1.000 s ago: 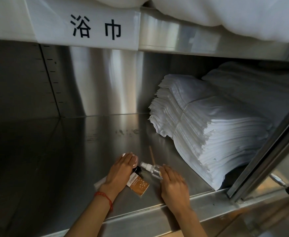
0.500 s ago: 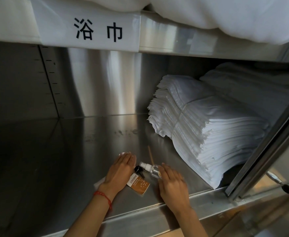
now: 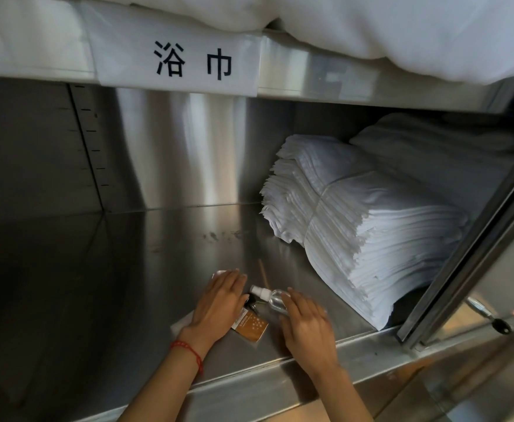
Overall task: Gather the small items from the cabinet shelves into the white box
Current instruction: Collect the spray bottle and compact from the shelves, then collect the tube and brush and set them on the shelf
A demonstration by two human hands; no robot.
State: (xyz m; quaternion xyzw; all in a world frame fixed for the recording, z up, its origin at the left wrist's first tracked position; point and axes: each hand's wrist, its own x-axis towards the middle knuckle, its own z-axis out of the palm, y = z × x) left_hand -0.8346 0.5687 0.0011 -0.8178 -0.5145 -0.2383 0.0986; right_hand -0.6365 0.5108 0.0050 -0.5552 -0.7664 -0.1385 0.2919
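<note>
**Both hands corral the small items on the steel shelf**

Stainless-steel cabinet shelf (image 3: 103, 284) fills the frame, with a tied stack of folded white cloths (image 3: 362, 233) at centre right and a white label with black characters (image 3: 182, 62) on the shelf edge above. Low in the middle, the left hand (image 3: 219, 303) lies flat with straight fingers over a white paper packet (image 3: 180, 322) and an orange-brown printed sachet (image 3: 249, 327). The right hand (image 3: 306, 324) cups the small clear plastic spray bottle (image 3: 269, 298), fingers loosely straight, its grip not closed. A thin wooden stick (image 3: 262, 273) lies just behind the bottle; something small and dark sits between the hands, too unclear to name. The white box is out of view.

Judging by this, the step is sweeping the items together. Next, both hands need to close round the pile and lift it without the bottle rolling away.
</note>
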